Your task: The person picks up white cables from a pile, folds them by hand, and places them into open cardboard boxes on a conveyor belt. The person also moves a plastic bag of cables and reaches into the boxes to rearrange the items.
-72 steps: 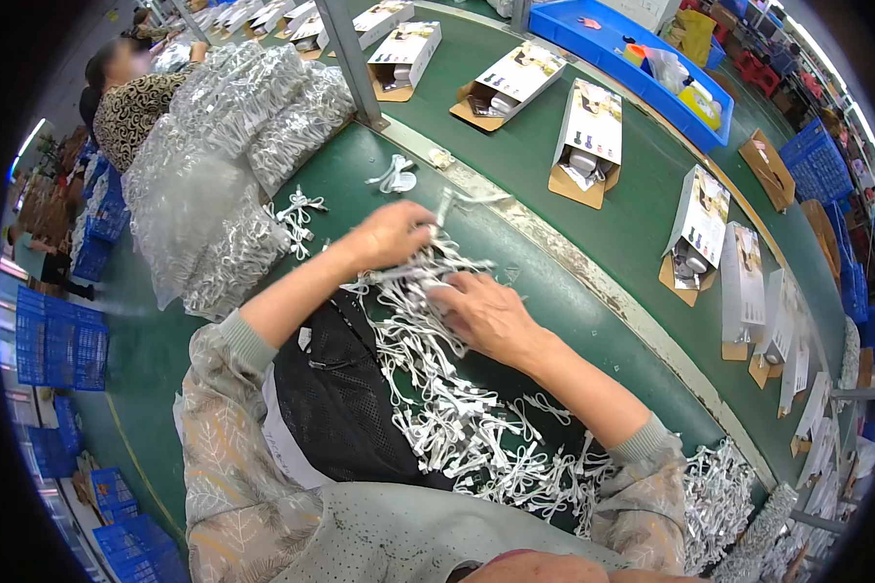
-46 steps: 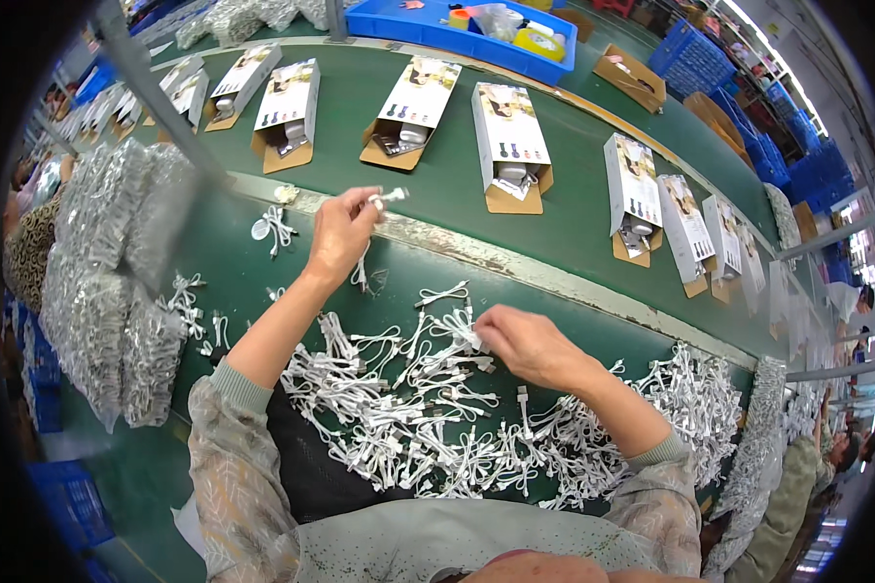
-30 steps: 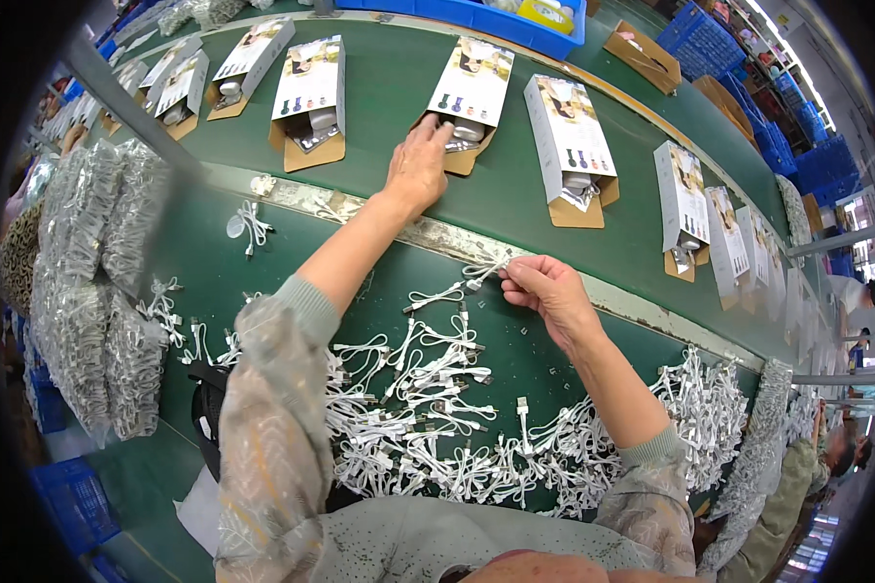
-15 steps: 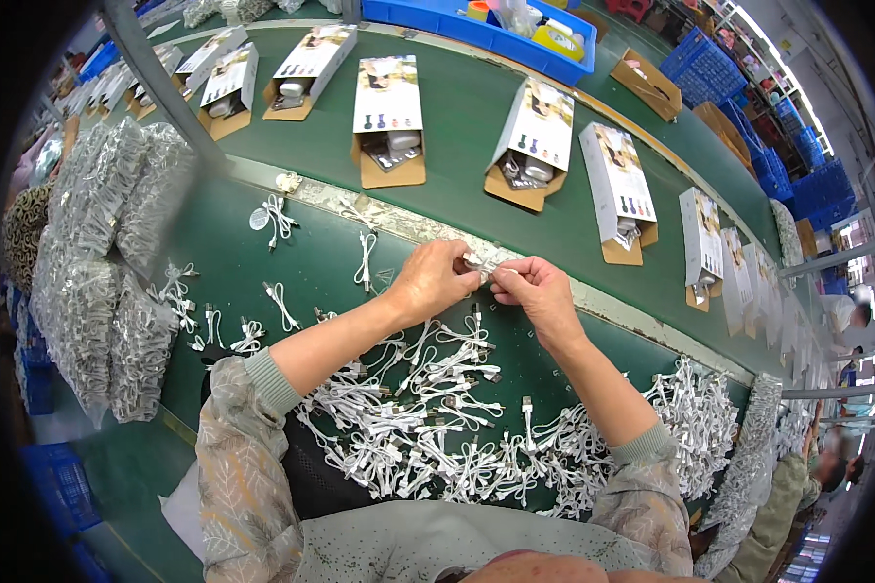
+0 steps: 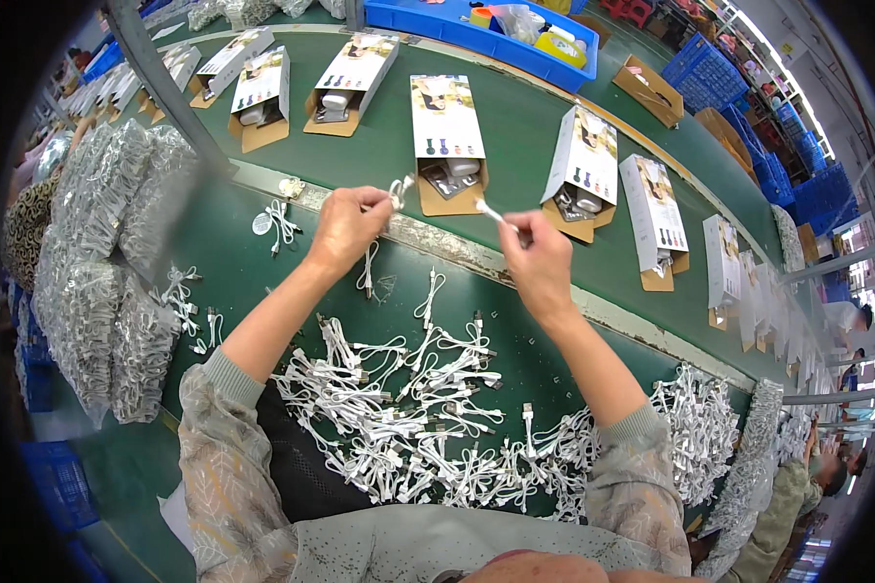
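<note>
My left hand (image 5: pixel 348 231) is closed, pinching a small looped white charging cable (image 5: pixel 400 191) at the belt's near edge. Closed as well, my right hand (image 5: pixel 539 260) grips another white cable (image 5: pixel 489 210), whose short end sticks out to the left. Between the two hands lies an open white printed box (image 5: pixel 449 117) on the belt. Its brown end flap faces me, and a white piece and a silvery-grey packet show inside. A heap of white USB cables (image 5: pixel 399 428) spreads on the green tabletop below my forearms.
More open boxes (image 5: pixel 585 160) line the green conveyor belt (image 5: pixel 515 117). A pale worn rail (image 5: pixel 447 245) divides belt from tabletop. Bagged cables (image 5: pixel 107 262) are stacked at left. A metal post (image 5: pixel 160 83) rises there. A blue tray (image 5: pixel 486 34) stands beyond the belt.
My hands have parted from their meeting point over the rail and reached farther out, each with a cable. The boxes on the belt have shifted right.
</note>
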Demonstrator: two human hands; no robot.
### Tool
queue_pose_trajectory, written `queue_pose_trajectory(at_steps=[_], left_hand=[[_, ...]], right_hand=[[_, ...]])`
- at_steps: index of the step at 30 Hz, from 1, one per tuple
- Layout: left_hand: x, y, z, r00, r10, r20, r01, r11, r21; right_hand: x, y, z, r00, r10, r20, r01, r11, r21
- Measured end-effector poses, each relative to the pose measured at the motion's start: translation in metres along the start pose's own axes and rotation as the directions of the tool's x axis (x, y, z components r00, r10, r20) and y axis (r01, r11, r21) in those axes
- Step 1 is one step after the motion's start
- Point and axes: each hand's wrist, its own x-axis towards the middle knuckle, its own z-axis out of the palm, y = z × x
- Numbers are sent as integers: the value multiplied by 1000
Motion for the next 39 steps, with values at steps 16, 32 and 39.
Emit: queue_pose_trajectory(at_steps=[16,32,39], left_hand=[[129,-5,30,975,184,-128,-94,856,508],[-14,-1,-36,808,402,430,-588,569,574],[7,-24,-67,937,114,329,-320,655,685]], right_hand=[[27,44,42,915,-384,124,371,678,-634],[-24,-31,11,641,-403,653,600,793,-100],[-9,-31,35,867,-43,497,44,999,8]])
